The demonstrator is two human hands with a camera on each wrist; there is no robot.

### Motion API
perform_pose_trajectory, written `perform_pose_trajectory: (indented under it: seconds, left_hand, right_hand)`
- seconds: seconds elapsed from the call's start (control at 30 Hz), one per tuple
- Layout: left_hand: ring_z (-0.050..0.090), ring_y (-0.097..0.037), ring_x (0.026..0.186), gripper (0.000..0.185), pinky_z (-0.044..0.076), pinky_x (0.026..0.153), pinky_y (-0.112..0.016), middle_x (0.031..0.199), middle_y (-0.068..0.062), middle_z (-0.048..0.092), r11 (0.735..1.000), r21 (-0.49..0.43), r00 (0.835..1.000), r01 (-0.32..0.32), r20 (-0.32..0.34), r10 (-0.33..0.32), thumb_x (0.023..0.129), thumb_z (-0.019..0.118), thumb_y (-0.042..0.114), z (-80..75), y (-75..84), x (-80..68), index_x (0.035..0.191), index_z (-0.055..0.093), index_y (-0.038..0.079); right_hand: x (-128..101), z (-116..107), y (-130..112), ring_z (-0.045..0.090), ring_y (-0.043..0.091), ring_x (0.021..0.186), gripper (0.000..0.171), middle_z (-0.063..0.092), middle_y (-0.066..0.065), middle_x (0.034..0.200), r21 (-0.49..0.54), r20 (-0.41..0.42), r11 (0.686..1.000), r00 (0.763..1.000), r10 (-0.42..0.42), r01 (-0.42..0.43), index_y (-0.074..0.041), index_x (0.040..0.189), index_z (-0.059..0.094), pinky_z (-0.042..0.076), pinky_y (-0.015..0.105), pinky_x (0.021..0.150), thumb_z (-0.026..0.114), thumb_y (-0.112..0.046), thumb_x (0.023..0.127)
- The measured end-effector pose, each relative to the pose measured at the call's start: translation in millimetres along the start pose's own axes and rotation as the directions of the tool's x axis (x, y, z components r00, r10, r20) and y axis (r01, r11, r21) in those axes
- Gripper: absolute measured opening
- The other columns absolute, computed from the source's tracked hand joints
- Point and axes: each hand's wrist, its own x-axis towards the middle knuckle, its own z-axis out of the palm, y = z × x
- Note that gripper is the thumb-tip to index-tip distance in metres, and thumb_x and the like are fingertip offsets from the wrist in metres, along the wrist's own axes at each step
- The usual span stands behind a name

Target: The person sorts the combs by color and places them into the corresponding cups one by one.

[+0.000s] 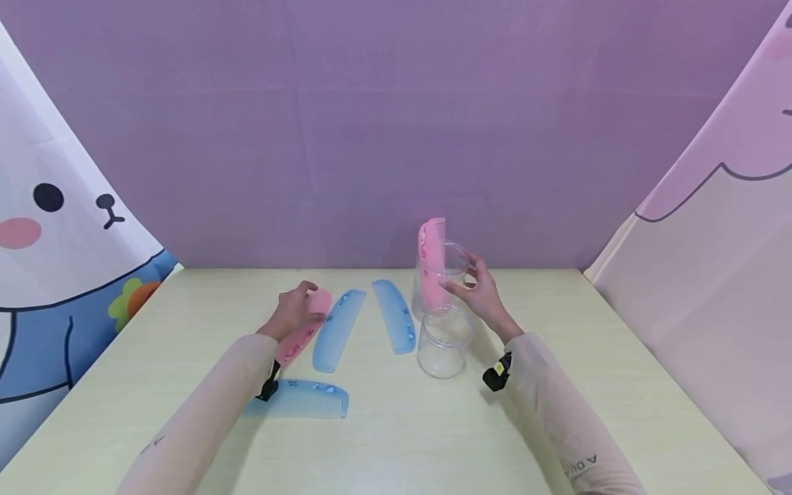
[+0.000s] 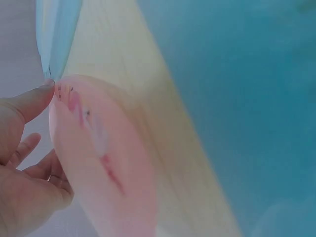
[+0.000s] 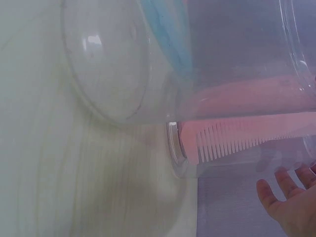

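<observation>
My left grip (image 1: 291, 313) has hold of one end of the left pink comb (image 1: 303, 335), with my thumb on one edge and my fingers bent round the other, so it is only part open. That comb slants on the left side of the surface (image 1: 396, 440), though I cannot tell if it is lifted a bit. My right grip (image 1: 485, 292) is curved wide round the back jar (image 1: 456, 268), thumb in front and fingers behind. The right pink comb (image 1: 434, 268) stands inside that jar, and its top pokes out over the rim. I think that comb could tip the jar if I let go or tug it, since it is tall and leans on one side. The front jar (image 1: 441, 361) stands just beside the back one, so a small push with my right could make them bump. The left pink comb may slip or swing, because I have it by one end only. The middle blue comb (image 1: 338, 331) is so near it that I might shove it. My sleeve (image 1: 216, 405) could drag the near blue comb (image 1: 312, 399), which is partly hidden behind my wrist.
</observation>
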Motion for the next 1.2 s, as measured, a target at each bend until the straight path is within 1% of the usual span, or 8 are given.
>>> perform_pose_trajectory:
  seconds: [0.17,0.3,0.57,0.63,0.8,0.87,1.03,1.2]
  left_hand:
    - [0.041,-0.039,0.114,0.066,0.042,0.095,-0.052,0.127,-0.023,0.048,1.000,0.011,1.000,0.000,-0.021,0.000,0.078,0.072,0.020,-1.7,-0.4,-0.6,0.132,0.036,0.005]
    - [0.044,-0.038,0.116,0.064,0.042,0.097,-0.050,0.128,-0.021,0.046,1.000,-0.012,1.000,-0.013,-0.014,0.013,0.080,0.069,0.017,-3.9,-0.4,-1.3,0.133,0.035,0.006]
    - [0.048,-0.040,0.110,0.055,0.045,0.093,-0.049,0.122,-0.027,0.048,0.994,-0.077,0.997,-0.072,-0.031,0.070,0.082,0.060,-0.001,-13.2,1.9,1.5,0.131,0.036,-0.001]
    - [0.047,-0.041,0.111,0.053,0.045,0.093,-0.049,0.123,-0.028,0.047,0.994,-0.078,0.996,-0.081,-0.036,0.078,0.083,0.058,-0.003,-16.5,2.4,2.2,0.131,0.036,-0.003]
    - [0.047,-0.043,0.112,0.053,0.045,0.092,-0.050,0.124,-0.030,0.046,0.992,-0.082,0.995,-0.097,-0.041,0.094,0.084,0.056,-0.003,-25.4,4.7,2.2,0.132,0.033,-0.003]
    - [0.047,-0.043,0.111,0.055,0.046,0.090,-0.049,0.124,-0.031,0.046,0.991,-0.091,0.995,-0.098,-0.039,0.095,0.084,0.056,-0.002,-28.8,6.4,1.6,0.133,0.031,-0.003]
    - [0.050,-0.041,0.106,0.058,0.050,0.082,-0.044,0.120,-0.031,0.048,0.988,-0.110,0.993,-0.112,-0.046,0.108,0.084,0.058,-0.002,-36.4,9.4,0.3,0.134,0.030,-0.002]
    - [0.052,-0.038,0.098,0.058,0.050,0.074,-0.038,0.115,-0.029,0.050,0.986,-0.102,0.989,-0.135,-0.068,0.129,0.083,0.059,-0.002,-43.7,11.3,0.1,0.133,0.031,-0.004]
  right_hand:
    - [1,2,0,0.031,0.030,0.133,0.086,0.028,0.006,0.148,0.001,0.010,1.000,1.000,-0.013,0.013,-0.015,0.143,0.019,0.036,0.046,0.104,0.071,-0.035,0.078]
    - [1,2,0,0.031,0.031,0.133,0.084,0.028,0.007,0.148,0.008,0.011,1.000,1.000,-0.021,0.021,-0.014,0.143,0.020,0.036,0.048,0.104,0.070,-0.033,0.079]
    - [0,0,-2,0.030,0.031,0.133,0.086,0.028,0.007,0.148,0.015,0.012,1.000,1.000,-0.012,0.012,-0.013,0.144,0.019,0.036,0.046,0.104,0.071,-0.033,0.078]
    - [-4,-1,-11,0.029,0.033,0.133,0.084,0.027,0.009,0.148,0.025,0.019,1.000,1.000,0.001,-0.001,-0.011,0.143,0.019,0.035,0.047,0.105,0.070,-0.029,0.079]
    - [-3,-1,-11,0.027,0.033,0.135,0.085,0.026,0.009,0.149,0.023,0.022,1.000,1.000,0.011,-0.011,-0.012,0.144,0.018,0.034,0.048,0.105,0.070,-0.029,0.079]
    - [1,0,-1,0.029,0.031,0.134,0.086,0.027,0.006,0.149,0.016,0.016,1.000,1.000,-0.001,0.001,-0.015,0.144,0.018,0.035,0.047,0.105,0.071,-0.033,0.078]
    - [1,0,-1,0.030,0.030,0.133,0.087,0.028,0.007,0.148,0.004,0.009,1.000,1.000,-0.001,0.001,-0.014,0.143,0.019,0.036,0.046,0.104,0.071,-0.034,0.077]
    - [1,1,-2,0.030,0.029,0.133,0.087,0.028,0.007,0.148,-0.005,0.008,1.000,1.000,0.006,-0.006,-0.014,0.144,0.019,0.036,0.045,0.105,0.071,-0.036,0.077]
